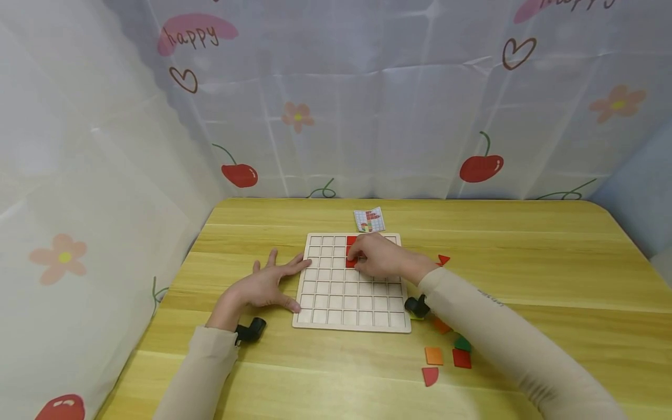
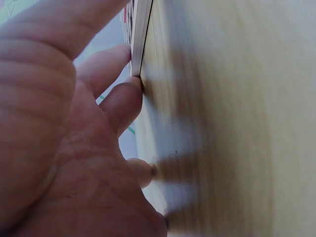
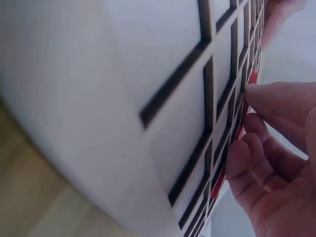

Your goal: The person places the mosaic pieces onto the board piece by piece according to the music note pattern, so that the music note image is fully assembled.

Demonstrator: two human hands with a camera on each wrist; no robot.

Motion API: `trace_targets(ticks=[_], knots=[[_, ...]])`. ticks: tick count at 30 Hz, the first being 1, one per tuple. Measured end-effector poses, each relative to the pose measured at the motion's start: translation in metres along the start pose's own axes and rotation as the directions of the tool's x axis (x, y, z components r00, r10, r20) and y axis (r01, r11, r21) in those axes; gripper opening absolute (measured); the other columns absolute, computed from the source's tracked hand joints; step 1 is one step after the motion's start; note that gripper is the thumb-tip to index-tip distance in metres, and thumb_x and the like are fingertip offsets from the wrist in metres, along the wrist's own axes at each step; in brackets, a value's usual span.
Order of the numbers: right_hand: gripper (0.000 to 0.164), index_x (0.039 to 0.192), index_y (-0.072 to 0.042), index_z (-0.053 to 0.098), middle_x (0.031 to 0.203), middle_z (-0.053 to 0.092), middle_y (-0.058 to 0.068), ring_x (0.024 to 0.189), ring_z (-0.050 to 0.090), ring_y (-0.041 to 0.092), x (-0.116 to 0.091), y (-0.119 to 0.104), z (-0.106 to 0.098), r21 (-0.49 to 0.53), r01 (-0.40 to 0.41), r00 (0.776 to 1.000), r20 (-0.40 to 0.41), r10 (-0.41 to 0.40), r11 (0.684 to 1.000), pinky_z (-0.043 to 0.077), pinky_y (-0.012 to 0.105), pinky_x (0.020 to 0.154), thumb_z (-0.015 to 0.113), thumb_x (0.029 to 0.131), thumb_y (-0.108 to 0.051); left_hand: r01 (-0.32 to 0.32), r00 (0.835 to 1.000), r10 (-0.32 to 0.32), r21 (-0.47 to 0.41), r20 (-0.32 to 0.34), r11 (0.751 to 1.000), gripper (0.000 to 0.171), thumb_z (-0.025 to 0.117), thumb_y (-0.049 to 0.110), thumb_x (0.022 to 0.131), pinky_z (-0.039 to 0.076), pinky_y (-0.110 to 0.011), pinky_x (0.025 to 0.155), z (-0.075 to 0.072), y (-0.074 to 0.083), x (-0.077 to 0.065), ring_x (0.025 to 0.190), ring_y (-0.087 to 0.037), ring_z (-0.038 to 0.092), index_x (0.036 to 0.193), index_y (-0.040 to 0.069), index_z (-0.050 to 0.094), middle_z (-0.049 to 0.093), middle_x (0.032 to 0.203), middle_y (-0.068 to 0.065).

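A pale wooden grid board [image 1: 336, 287] lies on the table, with red tiles [image 1: 350, 240] in one column of its far rows. My right hand [image 1: 380, 256] reaches over the board, its thumb and fingertips pinching at a red tile there. In the right wrist view, red shows between the thumb and fingers [image 3: 239, 155]; the rest of that tile is hidden. My left hand [image 1: 262, 289] is spread at the board's left side, thumb and a fingertip at its edge. The left wrist view shows fingertips against the board's side [image 2: 141, 34].
Behind the board lies a small picture card [image 1: 370, 219]. To the right are an orange square [image 1: 433, 356], a red square [image 1: 462, 359], a red quarter-circle [image 1: 430, 377], a green piece [image 1: 462, 343] and red triangles [image 1: 444, 259]. My right sleeve [image 1: 488, 315] passes over some pieces. A printed curtain [image 1: 367, 134] hangs behind.
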State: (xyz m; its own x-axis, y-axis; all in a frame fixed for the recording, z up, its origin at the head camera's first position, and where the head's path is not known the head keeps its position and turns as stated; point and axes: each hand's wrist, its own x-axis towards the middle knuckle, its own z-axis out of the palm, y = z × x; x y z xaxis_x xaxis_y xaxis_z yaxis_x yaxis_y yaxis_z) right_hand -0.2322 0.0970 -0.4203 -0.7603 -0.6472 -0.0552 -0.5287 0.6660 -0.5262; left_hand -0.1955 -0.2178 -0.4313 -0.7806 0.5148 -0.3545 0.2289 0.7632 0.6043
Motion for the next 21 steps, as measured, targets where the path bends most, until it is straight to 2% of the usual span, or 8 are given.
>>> trace_targets(ticks=[9, 15, 21], knots=[[0.022, 0.118, -0.009, 0.078, 0.115, 0.071, 0.004, 0.107, 0.063, 0.019, -0.002, -0.002, 0.0, -0.01, 0.001, 1.0, 0.004, -0.001, 1.0, 0.054, 0.036, 0.095, 0.067, 0.099, -0.011, -0.003, 1.0, 0.003, -0.006, 0.001, 1.0, 0.107, 0.089, 0.049, 0.073, -0.022, -0.073, 0.115, -0.001, 0.0, 0.0, 0.156, -0.042, -0.027, 0.162, 0.038, 0.031, 0.014, 0.173, 0.011], [0.022, 0.117, -0.011, 0.078, 0.112, 0.071, 0.002, 0.102, 0.063, 0.019, -0.008, 0.001, -0.006, -0.033, 0.04, 0.999, -0.013, -0.04, 0.999, 0.053, 0.038, 0.094, 0.066, 0.099, -0.011, -0.009, 1.0, 0.009, -0.004, -0.006, 1.0, 0.106, 0.089, 0.048, 0.073, -0.022, -0.073, 0.116, -0.001, 0.0, 0.001, 0.155, -0.044, -0.026, 0.162, 0.037, 0.032, 0.015, 0.173, 0.01], [0.017, 0.111, -0.01, 0.08, 0.108, 0.072, 0.002, 0.097, 0.063, 0.018, -0.023, 0.012, -0.017, 0.004, 0.06, 0.996, -0.06, -0.059, 0.998, 0.055, 0.037, 0.088, 0.07, 0.097, -0.011, -0.004, 1.0, 0.003, -0.008, -0.002, 1.0, 0.106, 0.089, 0.048, 0.073, -0.022, -0.072, 0.116, 0.0, 0.001, 0.0, 0.156, -0.043, -0.026, 0.161, 0.037, 0.032, 0.015, 0.173, 0.011]])
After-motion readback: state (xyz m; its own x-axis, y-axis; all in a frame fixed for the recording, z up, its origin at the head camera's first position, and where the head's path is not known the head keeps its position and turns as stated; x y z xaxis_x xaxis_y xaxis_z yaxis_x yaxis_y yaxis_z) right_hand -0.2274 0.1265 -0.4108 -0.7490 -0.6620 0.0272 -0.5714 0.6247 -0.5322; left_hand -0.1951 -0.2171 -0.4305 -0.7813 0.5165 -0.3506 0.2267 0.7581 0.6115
